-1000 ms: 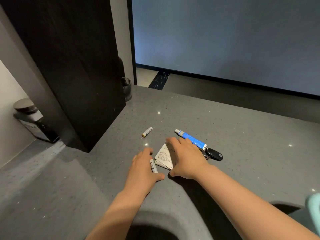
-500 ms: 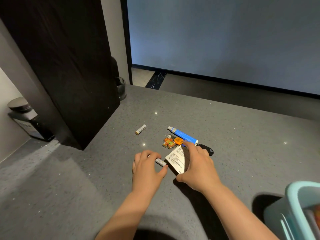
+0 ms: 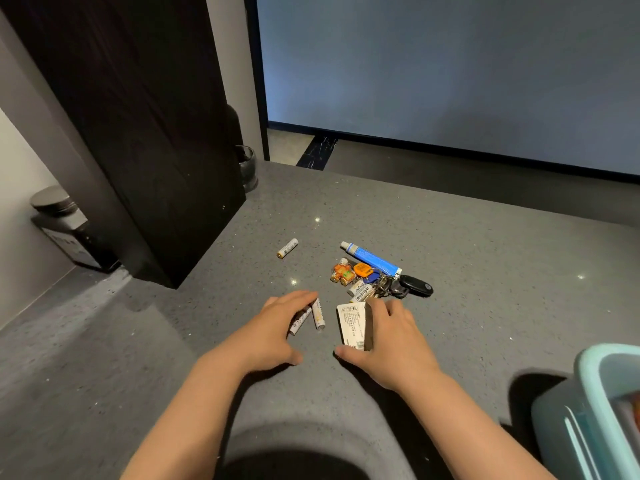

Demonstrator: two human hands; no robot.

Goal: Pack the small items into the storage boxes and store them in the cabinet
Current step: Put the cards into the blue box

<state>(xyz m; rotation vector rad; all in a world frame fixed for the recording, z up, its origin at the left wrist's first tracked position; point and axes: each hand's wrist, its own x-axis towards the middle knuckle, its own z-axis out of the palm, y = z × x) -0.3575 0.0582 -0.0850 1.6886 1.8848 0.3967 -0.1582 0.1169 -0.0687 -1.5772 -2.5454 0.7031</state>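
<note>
The left hand [image 3: 277, 329] is lying palm down on the grey desk [image 3: 485, 271], its grip loosely spread, fingertips touching two white batteries [image 3: 310, 317]. A third battery [image 3: 287, 248] is lying apart, farther back. The right hand [image 3: 394, 337] is curling its grip round a small white printed box [image 3: 352, 325], tilting it on edge beside a blue tube [image 3: 372, 258] and keys [image 3: 414, 285].

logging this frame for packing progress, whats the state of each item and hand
left hand: fingers over two batteries
right hand: grips small white box, tilted up
lone battery: lying apart
blue tube: lying capped
car key: on counter
teal storage box: open
</note>
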